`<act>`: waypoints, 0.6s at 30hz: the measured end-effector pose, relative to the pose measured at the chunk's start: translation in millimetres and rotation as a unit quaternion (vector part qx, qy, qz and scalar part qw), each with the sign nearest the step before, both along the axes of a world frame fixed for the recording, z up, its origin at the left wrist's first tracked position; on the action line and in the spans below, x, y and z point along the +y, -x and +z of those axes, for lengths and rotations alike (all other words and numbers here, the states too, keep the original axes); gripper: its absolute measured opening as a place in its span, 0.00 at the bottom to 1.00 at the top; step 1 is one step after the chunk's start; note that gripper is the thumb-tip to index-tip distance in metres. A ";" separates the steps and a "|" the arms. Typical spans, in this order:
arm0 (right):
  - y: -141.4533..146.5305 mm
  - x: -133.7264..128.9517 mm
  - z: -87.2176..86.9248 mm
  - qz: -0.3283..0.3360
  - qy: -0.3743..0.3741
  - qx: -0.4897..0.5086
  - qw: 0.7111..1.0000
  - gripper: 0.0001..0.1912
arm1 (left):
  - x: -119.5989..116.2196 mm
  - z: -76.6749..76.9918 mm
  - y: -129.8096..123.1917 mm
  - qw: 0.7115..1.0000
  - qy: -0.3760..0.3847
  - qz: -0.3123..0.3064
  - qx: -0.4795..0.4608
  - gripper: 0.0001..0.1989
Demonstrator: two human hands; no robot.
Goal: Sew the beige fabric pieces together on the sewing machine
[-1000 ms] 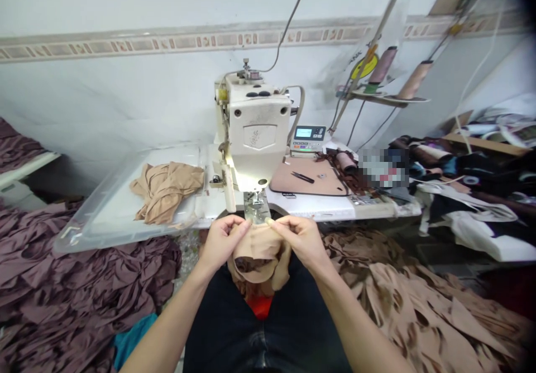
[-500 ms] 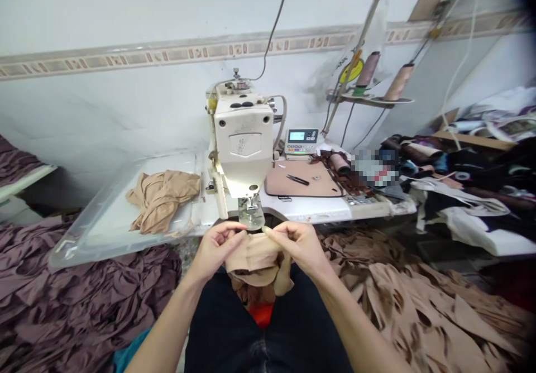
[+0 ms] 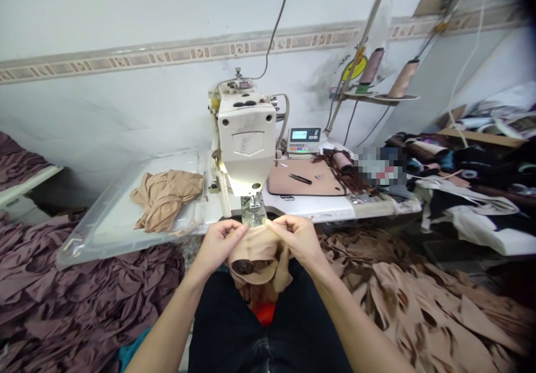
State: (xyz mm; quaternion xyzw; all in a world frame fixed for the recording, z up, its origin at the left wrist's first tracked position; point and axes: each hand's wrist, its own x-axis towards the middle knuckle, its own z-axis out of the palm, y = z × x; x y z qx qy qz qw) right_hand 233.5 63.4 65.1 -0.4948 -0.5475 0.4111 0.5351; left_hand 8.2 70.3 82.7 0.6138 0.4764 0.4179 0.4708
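A beige fabric piece is stretched between my two hands, just in front of the sewing machine. My left hand pinches its upper left edge between thumb and fingers. At the upper right edge, my right hand pinches it the same way. The fabric's top edge lies close to the needle plate, below the presser foot; whether they touch I cannot tell. The lower part of the cloth hangs in loose folds over my lap, with a dark opening showing in it.
Left of the machine, a folded beige garment lies on a clear plastic tray. Thread snips rest on a pinkish mat beside the control panel. Fabric heaps lie on both sides: purple left, tan right.
My hands have lifted the fabric edge slightly towards the needle plate, and a dark opening now shows lower in the cloth. The whole view has shifted a little.
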 end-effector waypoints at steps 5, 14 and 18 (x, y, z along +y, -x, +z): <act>-0.2 13.2 -5.8 -0.020 -0.014 0.021 0.999 0.21 | 8.2 7.0 -10.6 0.997 -0.010 0.077 0.001 0.20; -1.5 33.7 -3.7 -0.047 -0.040 0.037 0.997 0.22 | 32.0 0.5 -23.8 0.989 -0.061 0.124 -0.054 0.15; -3.2 39.2 -4.9 -0.048 -0.055 0.032 0.997 0.22 | 41.4 -6.8 -25.4 0.988 -0.061 0.118 -0.078 0.16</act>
